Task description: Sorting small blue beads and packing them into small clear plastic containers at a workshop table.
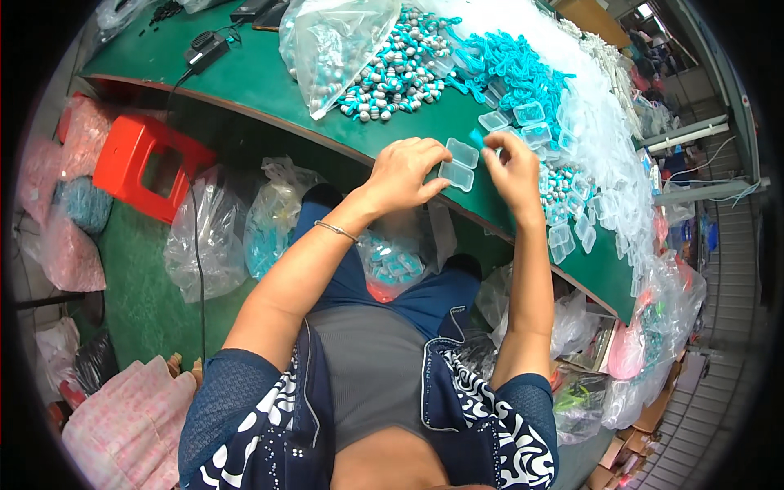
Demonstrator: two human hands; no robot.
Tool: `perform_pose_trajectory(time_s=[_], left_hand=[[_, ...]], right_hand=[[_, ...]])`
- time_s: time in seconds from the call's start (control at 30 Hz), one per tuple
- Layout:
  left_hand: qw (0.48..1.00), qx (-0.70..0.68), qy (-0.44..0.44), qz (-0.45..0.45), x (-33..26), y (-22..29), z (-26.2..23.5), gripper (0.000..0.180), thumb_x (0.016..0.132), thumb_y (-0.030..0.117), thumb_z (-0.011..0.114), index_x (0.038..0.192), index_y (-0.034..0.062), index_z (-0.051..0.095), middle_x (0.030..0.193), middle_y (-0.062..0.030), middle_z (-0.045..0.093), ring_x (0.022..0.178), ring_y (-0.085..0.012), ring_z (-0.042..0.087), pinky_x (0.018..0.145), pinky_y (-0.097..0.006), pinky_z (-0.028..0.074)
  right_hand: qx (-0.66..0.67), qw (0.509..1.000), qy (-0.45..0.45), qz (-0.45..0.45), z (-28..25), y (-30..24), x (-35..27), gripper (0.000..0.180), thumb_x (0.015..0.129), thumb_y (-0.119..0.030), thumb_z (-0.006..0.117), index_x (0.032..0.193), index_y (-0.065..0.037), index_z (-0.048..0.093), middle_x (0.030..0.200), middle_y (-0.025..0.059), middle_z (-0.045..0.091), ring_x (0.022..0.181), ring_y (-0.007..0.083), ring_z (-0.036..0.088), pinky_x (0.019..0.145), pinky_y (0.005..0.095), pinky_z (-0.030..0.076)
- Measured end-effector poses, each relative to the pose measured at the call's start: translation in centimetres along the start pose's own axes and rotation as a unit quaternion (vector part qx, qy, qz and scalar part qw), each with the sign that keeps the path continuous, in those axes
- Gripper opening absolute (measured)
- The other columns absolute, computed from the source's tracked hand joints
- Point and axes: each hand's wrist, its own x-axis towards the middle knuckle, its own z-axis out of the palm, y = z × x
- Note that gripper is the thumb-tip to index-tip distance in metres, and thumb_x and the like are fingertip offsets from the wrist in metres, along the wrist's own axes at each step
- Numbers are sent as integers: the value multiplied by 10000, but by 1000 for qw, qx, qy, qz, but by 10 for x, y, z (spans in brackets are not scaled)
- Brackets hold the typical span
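My left hand grips a small clear plastic box by its left edge, thumb below and fingers above. The box's hinged lid is swung up, so both halves lie spread over the table's near edge. Just right of it, my right hand pinches a small teal piece, which looks like a folded cord. Its far end points toward the box without lying inside. Beyond my right hand are more clear boxes and a heap of teal cords.
A heap of small teal and grey striped pieces spills from a clear bag on the green table. Many clear boxes cover its right side. Between my knees sits a bag of filled boxes. A red stool stands left.
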Motion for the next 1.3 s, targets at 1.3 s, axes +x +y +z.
perform_pose_trajectory(time_s=[1.3], left_hand=[[933,345,87,-54,61,-46,-3,70,759,116,674,818,80,682,799,-91,623,802,-283,662,662,-440,500]], right_hand=[[-4,998,57,-26,-18,-13,-59,99,841,-3,695,935,-34,708,861,111,680,720,249,644,645,344,509]])
